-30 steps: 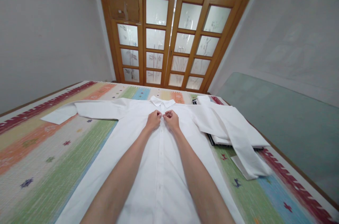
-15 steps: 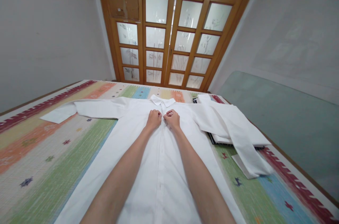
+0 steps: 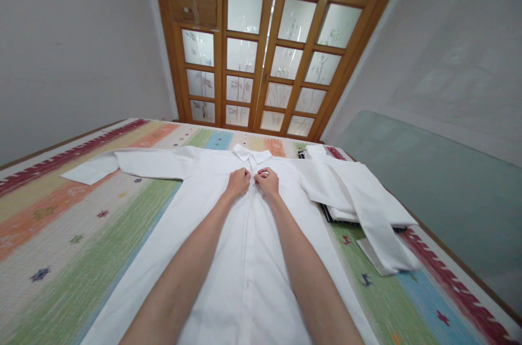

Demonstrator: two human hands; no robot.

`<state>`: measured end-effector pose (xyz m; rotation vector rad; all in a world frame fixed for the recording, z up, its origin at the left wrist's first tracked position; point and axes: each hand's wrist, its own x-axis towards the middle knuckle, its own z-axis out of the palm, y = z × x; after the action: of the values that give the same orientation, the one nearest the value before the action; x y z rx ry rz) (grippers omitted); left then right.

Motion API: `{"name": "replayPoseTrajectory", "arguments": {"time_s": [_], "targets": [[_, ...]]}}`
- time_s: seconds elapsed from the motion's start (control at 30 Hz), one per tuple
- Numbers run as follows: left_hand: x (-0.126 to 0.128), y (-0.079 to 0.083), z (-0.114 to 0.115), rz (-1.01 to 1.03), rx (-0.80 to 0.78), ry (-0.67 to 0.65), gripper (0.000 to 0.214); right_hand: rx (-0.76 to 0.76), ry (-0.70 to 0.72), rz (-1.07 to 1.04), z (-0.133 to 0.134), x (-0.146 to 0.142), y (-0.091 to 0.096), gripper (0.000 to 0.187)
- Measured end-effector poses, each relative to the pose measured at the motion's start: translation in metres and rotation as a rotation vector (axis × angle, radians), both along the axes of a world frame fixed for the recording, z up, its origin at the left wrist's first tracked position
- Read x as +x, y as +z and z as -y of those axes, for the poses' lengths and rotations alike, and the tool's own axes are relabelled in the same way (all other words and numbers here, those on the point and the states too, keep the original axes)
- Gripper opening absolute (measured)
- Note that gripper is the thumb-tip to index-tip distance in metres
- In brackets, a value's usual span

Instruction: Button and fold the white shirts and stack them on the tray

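A white long-sleeved shirt [image 3: 212, 171] lies front up, its collar [image 3: 252, 155] pointing away from me and its sleeves spread to both sides. My left hand [image 3: 238, 181] pinches the front placket just below the collar. Close beside it, my right hand [image 3: 267, 181] has its thumb and fingertips closed on the other side of the same placket. Whether a button sits between the fingertips is too small to tell. The right sleeve [image 3: 375, 225] rests across a stack of folded white cloth [image 3: 383, 201].
A striped, patterned cloth [image 3: 101, 247] covers the table. Something black and white [image 3: 326, 212] shows under the folded stack. Wooden doors with glass panes [image 3: 244, 57] stand beyond the far edge, and a pale green panel [image 3: 428, 165] leans along the right wall.
Both hands stay pinched at the placket, with only a slight shift of the fingers. The whole view has moved a little.
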<state>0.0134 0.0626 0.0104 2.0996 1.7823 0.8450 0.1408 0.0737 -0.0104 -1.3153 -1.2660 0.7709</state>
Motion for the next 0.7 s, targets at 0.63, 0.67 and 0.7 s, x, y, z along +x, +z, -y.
{"name": "replayPoseTrajectory", "arguments": {"time_s": [0.63,0.67,0.7], "targets": [[0.005,0.011,-0.001,0.111,-0.075,0.025,0.023,-0.013,0.080,-0.189,-0.002,-0.001,0.000,0.011],[0.006,0.011,0.000,0.125,-0.062,0.025,0.022,-0.013,0.078,-0.201,-0.003,-0.001,0.000,0.011],[0.006,0.012,0.001,0.137,-0.048,0.026,0.022,-0.014,0.077,-0.212,-0.003,-0.002,-0.001,0.011]]}}
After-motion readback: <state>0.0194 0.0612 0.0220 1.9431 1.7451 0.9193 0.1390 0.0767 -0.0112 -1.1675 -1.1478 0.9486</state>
